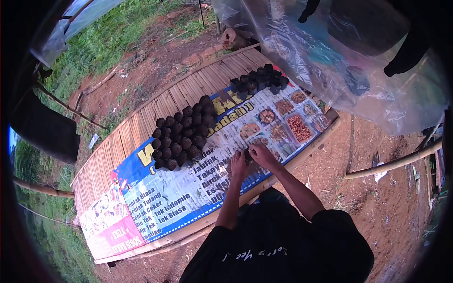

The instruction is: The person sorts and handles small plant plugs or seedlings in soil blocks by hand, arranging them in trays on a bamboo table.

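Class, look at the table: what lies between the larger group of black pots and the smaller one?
Between the larger group and smaller group, the head view shows banner with yellow lettering.

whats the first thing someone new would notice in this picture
Probably the big printed food banner spread over a slatted bamboo table, with a dense cluster of dark, filled pots at its middle. A smaller group of black pots stands near the far right corner, below a crumpled clear plastic sheet hanging at upper right.
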`<state>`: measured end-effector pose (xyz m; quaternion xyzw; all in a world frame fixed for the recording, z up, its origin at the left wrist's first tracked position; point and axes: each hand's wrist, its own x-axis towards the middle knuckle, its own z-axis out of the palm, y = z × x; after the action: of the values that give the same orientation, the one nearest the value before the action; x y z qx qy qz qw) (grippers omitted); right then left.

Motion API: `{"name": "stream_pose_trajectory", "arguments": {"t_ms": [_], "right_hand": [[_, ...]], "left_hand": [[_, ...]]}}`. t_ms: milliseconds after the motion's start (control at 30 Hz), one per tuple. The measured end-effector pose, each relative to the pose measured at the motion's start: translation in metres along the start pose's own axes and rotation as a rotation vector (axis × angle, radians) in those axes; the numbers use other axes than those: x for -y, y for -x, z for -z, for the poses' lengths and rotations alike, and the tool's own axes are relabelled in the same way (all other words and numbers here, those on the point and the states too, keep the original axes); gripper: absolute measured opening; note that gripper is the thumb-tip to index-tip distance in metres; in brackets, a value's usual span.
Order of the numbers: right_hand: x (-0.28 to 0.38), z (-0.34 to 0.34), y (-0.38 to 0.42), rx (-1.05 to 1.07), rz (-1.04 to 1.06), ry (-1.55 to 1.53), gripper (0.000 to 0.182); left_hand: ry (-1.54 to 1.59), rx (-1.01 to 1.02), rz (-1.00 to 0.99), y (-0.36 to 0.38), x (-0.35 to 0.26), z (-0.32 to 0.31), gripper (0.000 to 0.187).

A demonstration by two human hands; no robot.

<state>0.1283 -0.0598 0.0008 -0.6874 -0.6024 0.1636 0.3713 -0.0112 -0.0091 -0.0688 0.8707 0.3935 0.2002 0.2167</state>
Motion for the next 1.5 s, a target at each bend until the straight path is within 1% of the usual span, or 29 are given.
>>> {"name": "stream_pose_trajectory", "arguments": {"t_ms": [67, 133, 167, 200, 300, 333, 367, 433, 467, 500, 567, 600, 633, 667, 733, 767, 800, 933, 1000, 1033, 1100, 1133, 1167, 1233, 1300, 1333, 1367, 1433, 1500], "right_hand": [[0.003, 0.001, -0.004, -0.009, -0.017, 0.063, 0.012], [0.01, 0.003, -0.005, 0.012, 0.005, 0.038, 0.011], [0.013, 0.005, -0.004, 0.035, 0.024, 0.014, 0.011], [0.006, -0.001, -0.003, 0.011, 0.029, 0.079, 0.012], [0.007, 0.002, -0.006, -0.024, 0.076, 0.127, 0.013], [0.01, 0.005, -0.003, -0.016, 0.073, 0.051, 0.012], [0.011, 0.009, -0.005, -0.018, 0.072, 0.054, 0.012], [0.012, 0.014, -0.004, 0.073, 0.024, -0.037, 0.012], [0.014, 0.016, -0.001, 0.004, 0.012, -0.019, 0.011], [0.012, 0.017, -0.004, -0.002, 0.015, -0.018, 0.011], [0.011, 0.015, -0.004, -0.04, 0.141, -0.067, 0.011], [0.009, 0.014, -0.001, -0.001, 0.096, -0.109, 0.01], [0.006, 0.014, -0.001, -0.003, 0.097, -0.112, 0.01], [0.002, 0.014, -0.002, 0.032, 0.084, -0.127, 0.01], [-0.007, 0.011, -0.007, 0.067, 0.071, -0.142, 0.009], [-0.008, 0.004, -0.007, 0.047, 0.112, -0.074, 0.009], [-0.009, -0.001, -0.004, 0.031, 0.149, -0.01, 0.01], [-0.011, 0.002, -0.005, 0.091, 0.115, -0.023, 0.012], [-0.011, 0.009, -0.003, 0.131, 0.122, -0.004, 0.012], [-0.011, 0.011, -0.001, 0.135, 0.129, -0.008, 0.012], [-0.009, 0.017, 0.0, 0.053, 0.2, -0.039, 0.008], [-0.009, 0.02, 0.0, 0.054, 0.172, -0.1, 0.009], [-0.01, 0.024, -0.001, 0.057, 0.192, -0.104, 0.009], [-0.015, 0.026, -0.002, 0.114, 0.134, -0.193, 0.009], [-0.019, 0.026, -0.003, 0.118, 0.133, -0.207, 0.009], [-0.022, 0.024, -0.002, 0.12, 0.112, -0.216, 0.01], [-0.024, 0.022, -0.001, 0.117, 0.132, -0.218, 0.01], [-0.029, 0.019, -0.002, 0.121, 0.138, -0.194, 0.011], [-0.028, 0.021, -0.002, 0.089, 0.207, -0.197, 0.01]], "left_hand": [[-0.004, 0.004, 0.001, 0.0, 0.0, 0.001, 0.071], [0.013, 0.054, 0.063, -0.001, -0.005, 0.005, 0.066], [0.014, 0.052, 0.054, -0.002, -0.008, 0.007, 0.066], [0.011, 0.056, 0.06, -0.003, -0.01, 0.009, 0.067], [-0.001, 0.056, 0.066, -0.002, -0.007, 0.006, 0.07], [-0.01, 0.073, 0.082, 0.0, -0.006, 0.005, 0.071], [-0.02, 0.089, 0.099, 0.0, -0.006, 0.005, 0.071], [-0.025, 0.096, 0.104, 0.004, -0.008, 0.006, 0.072], [-0.032, 0.101, 0.107, 0.004, -0.008, 0.007, 0.072], [-0.041, 0.102, 0.108, 0.001, -0.009, 0.008, 0.072], [-0.034, 0.109, 0.117, 0.0, -0.012, 0.01, 0.073], [-0.019, 0.127, 0.134, -0.001, -0.009, 0.009, 0.073], [-0.005, 0.145, 0.15, -0.002, -0.007, 0.006, 0.072], [-0.04, 0.063, 0.1, 0.001, -0.006, 0.004, 0.067], [-0.056, 0.038, 0.094, 0.001, -0.001, -0.003, 0.067], [-0.068, 0.018, 0.093, 0.003, 0.002, -0.008, 0.068], [-0.015, 0.073, 0.134, 0.002, -0.006, 0.001, 0.067], [0.004, 0.047, 0.135, -0.002, -0.015, 0.007, 0.063], [0.104, 0.064, 0.194, -0.001, -0.019, 0.006, 0.066], [0.099, 0.057, 0.199, 0.0, -0.019, 0.004, 0.066], [0.131, -0.017, 0.205, -0.001, -0.02, -0.001, 0.064], [0.152, -0.005, 0.235, -0.002, -0.025, 0.002, 0.062], [0.145, -0.024, 0.239, -0.003, -0.028, 0.004, 0.062], [0.153, -0.03, 0.203, -0.001, -0.029, 0.004, 0.062], [0.165, -0.059, 0.22, -0.002, -0.03, 0.0, 0.063], [0.168, -0.058, 0.232, -0.002, -0.034, 0.002, 0.06], [0.171, -0.059, 0.241, -0.004, -0.038, 0.005, 0.057], [0.186, -0.074, 0.226, -0.006, -0.045, 0.012, 0.057], [0.142, -0.076, 0.175, -0.008, -0.053, 0.021, 0.057]]}}
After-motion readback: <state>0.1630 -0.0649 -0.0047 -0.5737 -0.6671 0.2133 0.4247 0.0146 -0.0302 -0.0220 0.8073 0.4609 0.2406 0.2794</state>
